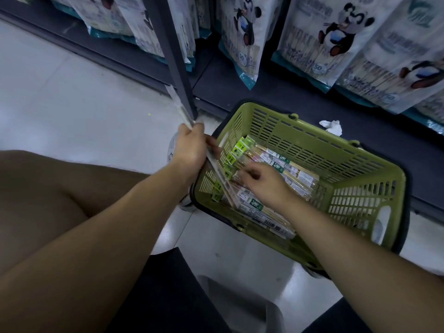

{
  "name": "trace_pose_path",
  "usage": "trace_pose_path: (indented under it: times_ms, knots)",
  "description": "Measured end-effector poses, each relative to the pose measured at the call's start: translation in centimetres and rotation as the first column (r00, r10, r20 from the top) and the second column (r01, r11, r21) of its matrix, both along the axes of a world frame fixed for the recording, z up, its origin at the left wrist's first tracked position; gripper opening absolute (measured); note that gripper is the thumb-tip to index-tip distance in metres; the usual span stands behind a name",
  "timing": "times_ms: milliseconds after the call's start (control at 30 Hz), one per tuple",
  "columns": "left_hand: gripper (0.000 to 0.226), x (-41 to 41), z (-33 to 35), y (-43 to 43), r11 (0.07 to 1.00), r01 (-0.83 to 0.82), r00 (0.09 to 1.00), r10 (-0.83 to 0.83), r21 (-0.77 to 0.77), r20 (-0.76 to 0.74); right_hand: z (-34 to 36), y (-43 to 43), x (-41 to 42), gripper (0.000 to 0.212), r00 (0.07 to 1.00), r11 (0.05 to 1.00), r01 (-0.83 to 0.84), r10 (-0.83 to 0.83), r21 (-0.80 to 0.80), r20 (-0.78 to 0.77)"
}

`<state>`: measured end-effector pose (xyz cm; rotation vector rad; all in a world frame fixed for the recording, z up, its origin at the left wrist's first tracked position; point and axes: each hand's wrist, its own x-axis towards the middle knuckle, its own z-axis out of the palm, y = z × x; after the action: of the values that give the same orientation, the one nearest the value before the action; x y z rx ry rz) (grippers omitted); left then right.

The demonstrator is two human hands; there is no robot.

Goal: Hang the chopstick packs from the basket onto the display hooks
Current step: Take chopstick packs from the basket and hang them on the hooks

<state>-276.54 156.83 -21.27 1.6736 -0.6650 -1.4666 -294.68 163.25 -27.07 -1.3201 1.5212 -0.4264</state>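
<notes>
Chopstick packs (283, 174) in green basket (336, 146), beneath right fingers (247, 173)

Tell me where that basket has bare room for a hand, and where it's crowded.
Bare: the basket bottom between the packs and its right end wall; also the floor left of it. Crowded: its left half, under packs, left hand and right hand.

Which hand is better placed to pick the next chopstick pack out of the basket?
Right. The right hand is inside the green basket, over the loose packs. The left hand grips a bundle of packs at the basket's edge, so it is occupied.
</notes>
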Motion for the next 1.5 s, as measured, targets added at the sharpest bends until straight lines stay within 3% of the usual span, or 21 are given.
trace_pose_path:
  times_ms: [67,167,233,333,400,500,633,700,767,900,1033,1167,1300,1433,1500]
  knots:
    - [0.028,1.4,-0.6,-0.5,0.998,-0.046,0.999,0.046,0.032,0.015,-2.7,1.0,-2.0,0.012,0.971,0.99,-0.07,0.096,0.125,-0.218]
    - [0.033,2.2,-1.7,-0.7,0.995,0.001,0.994,0.01,0.1,-0.109,-5.7,3.0,-3.2,0.03,0.85,0.928,-0.212,0.33,0.307,-0.412]
    - [0.032,2.6,-2.2,-0.4,0.991,0.061,0.986,-0.041,0.121,-0.161,-6.8,3.6,-2.9,0.034,0.758,0.916,-0.278,0.393,0.288,-0.521]
    - [0.032,2.8,-2.4,0.0,0.988,0.099,0.985,-0.081,0.117,-0.151,-7.9,3.6,-2.1,0.023,0.689,0.92,-0.317,0.391,0.231,-0.61]
    - [0.032,2.4,-2.4,0.1,0.988,0.11,0.989,-0.098,0.109,-0.115,-8.2,3.5,-1.9,0.019,0.689,0.916,-0.333,0.398,0.223,-0.606]
    - [0.03,1.9,-2.4,0.2,0.991,0.112,0.991,-0.107,0.074,-0.08,-7.9,3.4,-2.5,0.021,0.769,0.958,-0.25,0.283,0.138,-0.573]
    - [0.028,1.6,-2.2,0.1,0.994,0.088,0.993,-0.082,0.07,-0.082,-7.6,3.7,-3.3,0.024,0.871,0.957,-0.237,0.285,0.167,-0.401]
    - [0.026,1.5,-2.0,0.1,0.994,0.096,0.994,-0.092,0.059,-0.066,-7.6,4.0,-2.9,0.019,0.859,0.921,-0.309,0.377,0.236,-0.346]
    - [0.024,1.4,-2.0,0.2,0.994,0.103,0.994,-0.101,0.043,-0.048,-7.9,4.4,-2.2,0.033,0.821,0.916,-0.323,0.396,0.237,-0.411]
    - [0.026,1.6,-2.1,0.3,0.99,0.131,0.991,-0.129,0.048,-0.032,-8.3,5.0,-1.2,0.033,0.719,0.905,-0.367,0.423,0.216,-0.552]
    - [0.025,1.7,-2.4,0.2,0.988,0.144,0.99,-0.143,0.048,-0.02,-7.9,4.2,-2.2,0.043,0.786,0.886,-0.347,0.453,0.306,-0.421]
    - [0.024,1.7,-2.7,0.1,0.988,0.151,0.989,-0.151,0.036,-0.011,-7.8,3.5,-3.0,0.034,0.755,0.791,-0.415,0.575,0.45,-0.316]
    - [0.022,1.7,-2.8,0.1,0.987,0.159,0.987,-0.159,0.026,-0.007,-8.4,4.0,-3.4,0.012,0.811,0.803,-0.382,0.529,0.458,-0.251]
    - [0.02,1.6,-2.7,0.2,0.986,0.164,0.986,-0.164,0.01,0.011,-7.8,3.8,-3.0,0.038,0.789,0.802,-0.411,0.551,0.433,-0.273]
    - [0.019,1.5,-2.6,0.3,0.986,0.168,0.985,-0.168,-0.001,0.032,-7.6,3.7,-2.8,0.037,0.769,0.788,-0.434,0.576,0.437,-0.277]
